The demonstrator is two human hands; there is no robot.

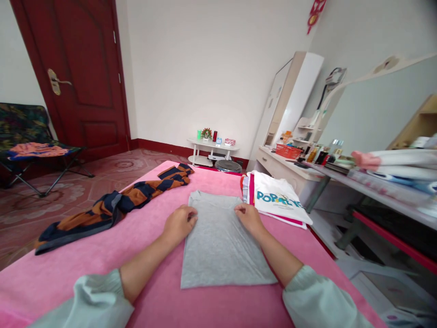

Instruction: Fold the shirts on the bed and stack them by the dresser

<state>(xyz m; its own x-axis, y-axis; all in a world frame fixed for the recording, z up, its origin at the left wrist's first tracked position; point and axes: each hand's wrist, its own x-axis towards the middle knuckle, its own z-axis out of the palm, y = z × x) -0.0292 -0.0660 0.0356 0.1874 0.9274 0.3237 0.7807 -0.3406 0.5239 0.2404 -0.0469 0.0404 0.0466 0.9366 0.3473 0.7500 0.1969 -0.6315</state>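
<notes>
Our left hand (179, 223) and right hand (251, 218) curl narrowly at opposite edges of the grey shirt (221, 241); whether they pinch it, we cannot tell. Uneven tugging could skew it.

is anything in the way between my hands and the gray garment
Nothing visible is in the way: your left hand and right hand are at opposite side edges of the gray garment.

2 hands (179, 223) (251, 217) | at gray garment (221, 246), opposite sides | pink cover (164, 291) beneath
</notes>
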